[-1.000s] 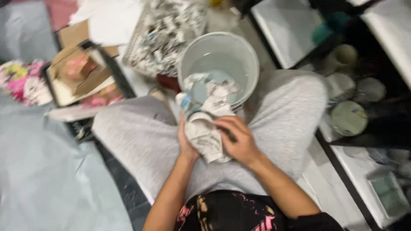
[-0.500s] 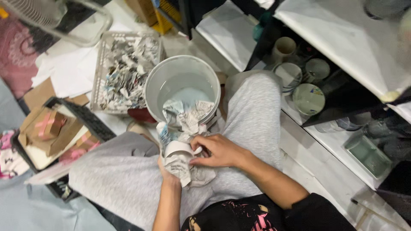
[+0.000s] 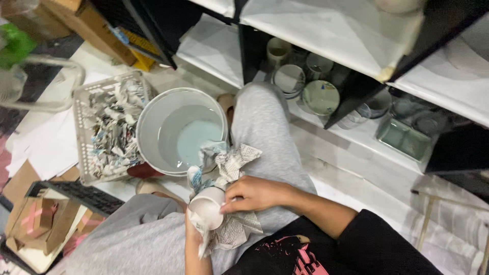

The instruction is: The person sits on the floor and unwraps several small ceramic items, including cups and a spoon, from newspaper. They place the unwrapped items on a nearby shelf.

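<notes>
I sit on the floor in grey trousers. My left hand [image 3: 192, 231] holds a small white cup [image 3: 206, 208] from below, together with a crumpled sheet of newspaper [image 3: 230, 162] that wraps around the cup. My right hand [image 3: 253, 194] rests on the cup's rim and the paper, fingers pinching the paper against it. Cup and paper hover over my lap, just in front of a pale bucket [image 3: 153, 113].
A white mesh basket [image 3: 81, 104] of crumpled newspaper stands left of the bucket. Black shelves on the right hold cups and bowls [image 3: 320, 97] and a green tray [image 3: 402, 138]. Cardboard boxes [image 3: 35, 224] lie at the lower left, white paper sheets [image 3: 46, 147] beside them.
The view has swung right, toward the shelves. The cup now shows more clearly out of the paper, its white bottom turned toward me; both hands remain on it.
</notes>
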